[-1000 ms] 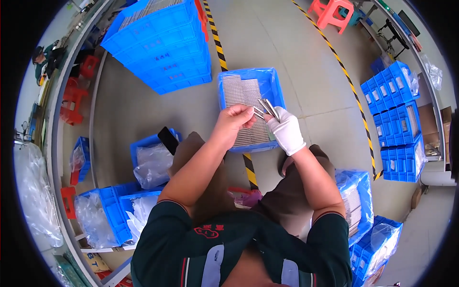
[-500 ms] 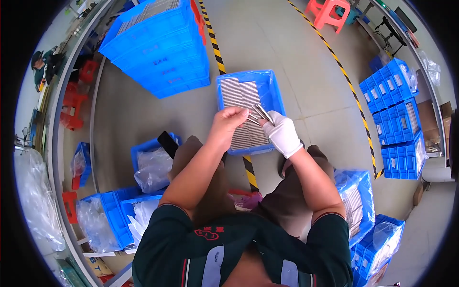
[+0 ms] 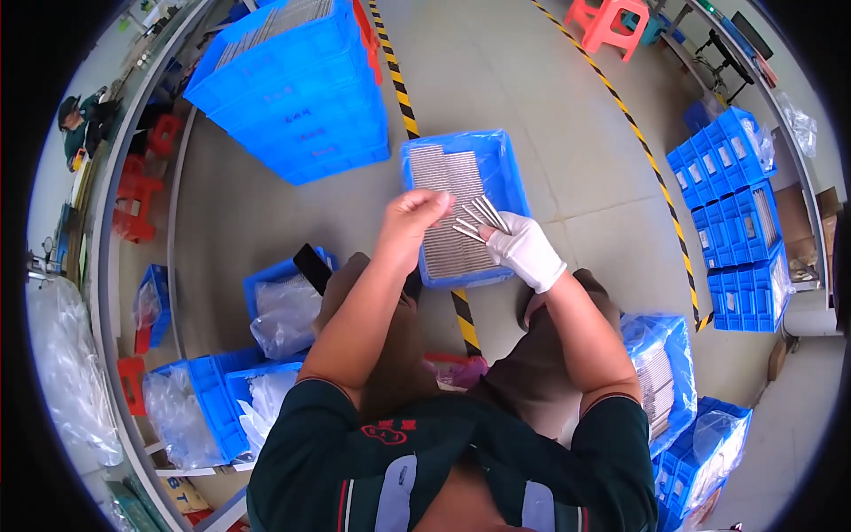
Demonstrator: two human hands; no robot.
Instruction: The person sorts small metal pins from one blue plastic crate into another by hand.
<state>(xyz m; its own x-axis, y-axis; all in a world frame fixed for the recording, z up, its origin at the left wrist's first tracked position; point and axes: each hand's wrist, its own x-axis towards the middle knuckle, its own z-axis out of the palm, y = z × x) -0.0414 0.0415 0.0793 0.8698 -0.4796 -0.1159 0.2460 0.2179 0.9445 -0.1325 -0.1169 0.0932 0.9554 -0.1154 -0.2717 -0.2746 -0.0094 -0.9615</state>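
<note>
My right hand [image 3: 525, 252], in a white glove, grips several thin silvery metal rods [image 3: 483, 213] that fan out from its fingers. To their left, my bare left hand [image 3: 412, 222] is closed in a pinch, apart from those rods; whatever its fingertips may hold is too small to make out. Both hands are above a blue crate [image 3: 512, 173] lined with clear plastic. Neat rows of similar metal rods [image 3: 430, 177] lie inside it, partly covered by my hands.
Tall stacked blue crates [image 3: 301, 115] stand at the far left. Another crate of rods [image 3: 656, 381] sits by my right leg, and a crate with plastic bags [image 3: 288, 306] by my left. More crates [image 3: 731, 222] are stacked at right. Striped floor tape [image 3: 465, 328] runs beneath the crate.
My left hand has drawn back from the rods, moving left and slightly up. In my right hand the rods are spread wider; that hand has barely moved.
</note>
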